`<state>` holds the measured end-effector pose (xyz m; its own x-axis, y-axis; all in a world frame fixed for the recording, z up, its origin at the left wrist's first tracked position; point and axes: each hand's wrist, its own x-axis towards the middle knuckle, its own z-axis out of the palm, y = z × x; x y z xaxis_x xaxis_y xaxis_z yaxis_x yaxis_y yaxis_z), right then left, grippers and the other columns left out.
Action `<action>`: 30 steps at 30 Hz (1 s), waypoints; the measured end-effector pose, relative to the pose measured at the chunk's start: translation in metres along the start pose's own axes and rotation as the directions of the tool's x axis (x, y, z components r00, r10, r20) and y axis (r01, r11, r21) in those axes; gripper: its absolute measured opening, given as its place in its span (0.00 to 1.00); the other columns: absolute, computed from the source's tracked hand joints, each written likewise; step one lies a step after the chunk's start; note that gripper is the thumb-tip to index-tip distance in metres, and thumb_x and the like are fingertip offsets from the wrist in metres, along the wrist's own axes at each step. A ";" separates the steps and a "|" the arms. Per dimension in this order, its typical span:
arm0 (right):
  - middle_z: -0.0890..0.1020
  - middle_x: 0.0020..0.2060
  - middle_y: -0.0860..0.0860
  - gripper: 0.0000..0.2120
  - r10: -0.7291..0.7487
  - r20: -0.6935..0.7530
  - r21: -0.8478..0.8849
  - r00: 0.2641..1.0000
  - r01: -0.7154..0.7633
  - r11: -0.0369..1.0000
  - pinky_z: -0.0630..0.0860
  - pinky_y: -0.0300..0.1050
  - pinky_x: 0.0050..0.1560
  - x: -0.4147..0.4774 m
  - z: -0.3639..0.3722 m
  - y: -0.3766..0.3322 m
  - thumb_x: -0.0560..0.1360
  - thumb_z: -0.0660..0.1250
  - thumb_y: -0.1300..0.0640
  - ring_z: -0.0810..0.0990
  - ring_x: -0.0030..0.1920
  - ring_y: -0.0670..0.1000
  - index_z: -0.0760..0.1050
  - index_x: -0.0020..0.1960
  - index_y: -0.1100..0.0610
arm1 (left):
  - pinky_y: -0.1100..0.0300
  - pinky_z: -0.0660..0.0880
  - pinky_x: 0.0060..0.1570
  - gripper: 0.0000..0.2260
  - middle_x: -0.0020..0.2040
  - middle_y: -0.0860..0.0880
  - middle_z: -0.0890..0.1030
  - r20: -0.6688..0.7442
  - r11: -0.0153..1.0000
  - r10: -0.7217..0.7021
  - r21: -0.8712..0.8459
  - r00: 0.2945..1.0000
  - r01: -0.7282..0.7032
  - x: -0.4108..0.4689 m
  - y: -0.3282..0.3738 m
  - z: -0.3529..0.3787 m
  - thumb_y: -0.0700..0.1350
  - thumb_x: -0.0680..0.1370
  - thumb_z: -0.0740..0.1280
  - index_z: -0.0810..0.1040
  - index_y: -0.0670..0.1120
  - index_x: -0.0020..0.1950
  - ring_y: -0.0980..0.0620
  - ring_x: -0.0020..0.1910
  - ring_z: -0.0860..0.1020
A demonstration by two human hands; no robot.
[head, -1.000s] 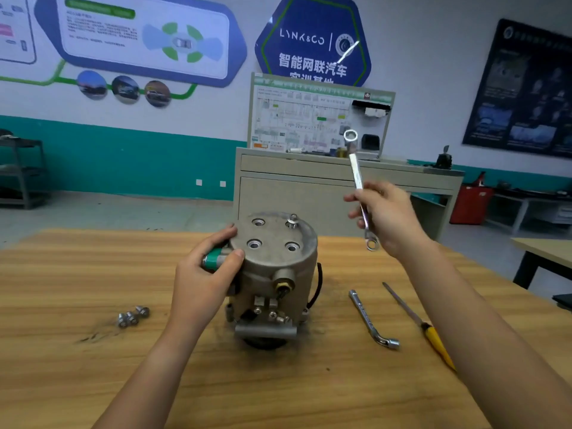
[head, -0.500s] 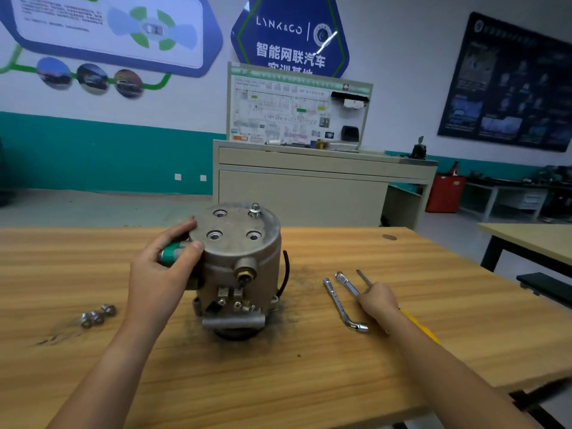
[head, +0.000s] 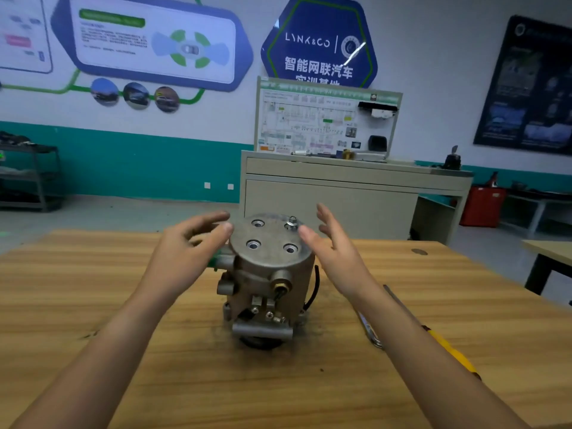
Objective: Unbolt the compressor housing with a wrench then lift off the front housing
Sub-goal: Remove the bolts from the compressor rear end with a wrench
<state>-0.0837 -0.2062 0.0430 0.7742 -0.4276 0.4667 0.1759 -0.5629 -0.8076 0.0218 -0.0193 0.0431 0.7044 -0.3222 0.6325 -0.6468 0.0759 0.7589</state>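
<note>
Three of the four bolt holes (head: pixel 253 244) in the flat top plate of the front housing (head: pixel 272 261) are empty. A single bolt (head: pixel 291 223) stands in the fourth, at the back right, its head raised above the plate. The unbolting looks nearly done. That last bolt has to come out, probably by fingers alone if it is as loose as it appears, and then the housing can be lifted off. It is not yet off.

The compressor (head: pixel 263 298) stands upright in the middle of the wooden table (head: pixel 93 289), with a dark smudge of grime around its base. The left hand (head: pixel 185 252) hovers at the left rim of the plate with loosely spread, slightly curved fingers and holds nothing; its thumb tip is at the rim, though contact cannot be confirmed. The right hand (head: pixel 334 249) is spread wide and empty, its thumb just beside the bolt.

A wrench (head: pixel 368 326) lies on the table, mostly hidden under the right forearm, near a yellow-handled screwdriver (head: pixel 452 357).

Beyond the table is a workshop classroom. A grey cabinet (head: pixel 340 196) carries a wiring display board (head: pixel 325 119), and the white wall has a teal band and posters. A red bin (head: pixel 483 205) stands to the right, a metal shelf (head: pixel 28 178) to the left, and a second table (head: pixel 551 249) at the right edge.
</note>
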 end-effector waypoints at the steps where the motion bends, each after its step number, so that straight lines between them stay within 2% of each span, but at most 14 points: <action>1: 0.59 0.72 0.44 0.46 0.009 0.068 0.004 0.998 -0.009 1.000 0.61 0.41 0.63 0.001 0.007 -0.007 0.64 0.65 0.31 0.60 0.69 0.44 0.52 0.75 0.46 | 0.79 0.68 0.36 0.07 0.48 0.65 0.77 -0.008 0.995 0.061 0.083 0.998 -0.060 0.007 0.007 0.001 0.48 0.76 0.67 0.78 0.58 0.52 0.74 0.44 0.74; 3: 0.59 0.72 0.45 0.46 -0.016 0.113 -0.075 0.993 0.025 0.997 0.60 0.37 0.61 0.001 0.018 -0.011 0.66 0.70 0.38 0.61 0.67 0.42 0.51 0.75 0.50 | 0.76 0.68 0.39 0.10 0.51 0.62 0.75 0.097 0.942 0.183 0.266 0.978 -0.203 0.024 0.022 0.009 0.48 0.76 0.67 0.76 0.58 0.56 0.70 0.43 0.74; 5: 0.58 0.72 0.46 0.45 -0.028 0.088 -0.084 0.996 0.036 0.996 0.60 0.36 0.62 0.001 0.022 -0.008 0.68 0.72 0.43 0.60 0.67 0.41 0.50 0.75 0.52 | 0.73 0.66 0.42 0.13 0.56 0.58 0.74 0.303 0.833 0.252 0.415 0.919 -0.366 0.042 0.033 0.025 0.47 0.76 0.67 0.76 0.55 0.61 0.66 0.41 0.72; 8: 0.56 0.74 0.46 0.51 0.002 0.110 0.006 0.994 -0.002 1.000 0.60 0.39 0.66 0.002 0.024 -0.008 0.66 0.73 0.45 0.58 0.71 0.45 0.43 0.76 0.50 | 0.70 0.62 0.46 0.15 0.61 0.51 0.76 0.595 0.661 0.191 0.510 0.781 -0.551 0.063 0.042 0.045 0.46 0.77 0.66 0.76 0.50 0.64 0.61 0.47 0.69; 11: 0.56 0.74 0.45 0.55 0.001 0.108 0.046 0.994 -0.006 0.999 0.62 0.40 0.66 0.003 0.028 -0.009 0.65 0.74 0.45 0.60 0.71 0.45 0.38 0.75 0.49 | 0.63 0.67 0.49 0.11 0.54 0.49 0.81 0.692 0.605 0.132 0.511 0.710 -0.610 0.072 0.044 0.052 0.42 0.77 0.66 0.81 0.47 0.58 0.54 0.49 0.75; 13: 0.58 0.73 0.43 0.55 -0.003 0.098 0.060 0.995 -0.003 0.998 0.61 0.38 0.64 0.003 0.031 -0.009 0.65 0.74 0.44 0.60 0.69 0.42 0.37 0.75 0.47 | 0.67 0.68 0.45 0.07 0.45 0.49 0.82 0.631 0.680 0.224 0.445 0.743 -0.583 0.075 0.049 0.046 0.41 0.75 0.69 0.83 0.44 0.52 0.54 0.44 0.77; 15: 0.58 0.72 0.42 0.55 -0.006 0.087 0.052 0.996 0.002 0.999 0.60 0.37 0.60 0.003 0.033 -0.009 0.64 0.74 0.43 0.60 0.65 0.39 0.38 0.75 0.46 | 0.73 0.70 0.41 0.03 0.37 0.56 0.80 0.434 0.836 0.287 0.322 0.854 -0.444 0.080 0.055 0.022 0.40 0.73 0.71 0.83 0.46 0.46 0.60 0.37 0.77; 17: 0.58 0.72 0.42 0.54 -0.017 0.071 0.048 0.997 0.013 0.999 0.60 0.37 0.59 0.003 0.035 -0.008 0.64 0.74 0.43 0.60 0.63 0.39 0.39 0.75 0.46 | 0.72 0.73 0.39 0.05 0.31 0.61 0.81 0.179 0.944 0.250 0.173 0.951 -0.281 0.082 0.050 -0.019 0.39 0.72 0.72 0.81 0.49 0.43 0.64 0.33 0.77; 19: 0.58 0.72 0.43 0.53 -0.028 0.058 0.037 0.998 0.026 0.999 0.61 0.38 0.60 0.003 0.036 -0.007 0.64 0.74 0.43 0.61 0.63 0.40 0.41 0.75 0.46 | 0.74 0.72 0.36 0.05 0.30 0.63 0.80 0.050 0.968 0.157 0.188 0.986 -0.164 0.072 0.028 -0.066 0.39 0.72 0.72 0.81 0.48 0.43 0.66 0.31 0.77; 21: 0.59 0.72 0.43 0.53 -0.030 0.046 0.023 0.998 0.029 0.999 0.61 0.38 0.59 0.003 0.038 -0.009 0.64 0.74 0.42 0.61 0.63 0.40 0.42 0.75 0.47 | 0.73 0.72 0.35 0.05 0.31 0.60 0.81 0.049 0.936 0.013 0.351 0.999 -0.030 0.045 -0.005 -0.106 0.38 0.72 0.72 0.81 0.48 0.42 0.66 0.32 0.78; 24: 0.60 0.71 0.43 0.53 -0.038 0.028 -0.005 0.999 0.038 0.999 0.59 0.38 0.59 0.004 0.040 -0.010 0.63 0.73 0.42 0.60 0.62 0.40 0.42 0.76 0.47 | 0.62 0.75 0.42 0.06 0.40 0.49 0.82 0.099 0.802 -0.220 0.585 0.971 0.122 -0.005 -0.058 -0.144 0.36 0.72 0.72 0.81 0.48 0.41 0.58 0.39 0.79; 25: 0.60 0.71 0.43 0.52 -0.036 0.024 -0.014 0.999 0.036 0.999 0.59 0.38 0.59 0.005 0.042 -0.010 0.64 0.73 0.41 0.60 0.64 0.41 0.42 0.76 0.47 | 0.61 0.74 0.42 0.06 0.41 0.47 0.82 0.095 0.765 -0.268 0.626 0.959 0.152 -0.018 -0.074 -0.151 0.36 0.72 0.72 0.82 0.47 0.41 0.58 0.39 0.78; 28: 0.59 0.72 0.43 0.52 -0.032 0.015 -0.035 0.999 0.032 0.999 0.58 0.40 0.60 0.006 0.045 -0.011 0.64 0.72 0.40 0.60 0.69 0.45 0.43 0.75 0.47 | 0.72 0.70 0.37 0.03 0.41 0.46 0.82 0.036 0.697 -0.347 0.678 0.937 0.232 -0.041 -0.109 -0.157 0.36 0.70 0.73 0.83 0.43 0.40 0.58 0.37 0.77; 30: 0.59 0.72 0.43 0.52 -0.031 0.012 -0.045 0.999 0.032 0.998 0.58 0.41 0.60 0.005 0.045 -0.013 0.63 0.72 0.39 0.60 0.69 0.46 0.43 0.75 0.47 | 0.67 0.70 0.38 0.02 0.41 0.45 0.83 0.003 0.667 -0.363 0.699 0.932 0.258 -0.047 -0.127 -0.154 0.36 0.70 0.73 0.83 0.42 0.40 0.52 0.38 0.78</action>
<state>-0.0546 -0.1692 0.0394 0.7755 -0.4012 0.4874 0.1732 -0.6073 -0.7754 0.1161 0.1319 -0.0589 0.8905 -0.3303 0.3130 -0.4539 -0.6922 0.5611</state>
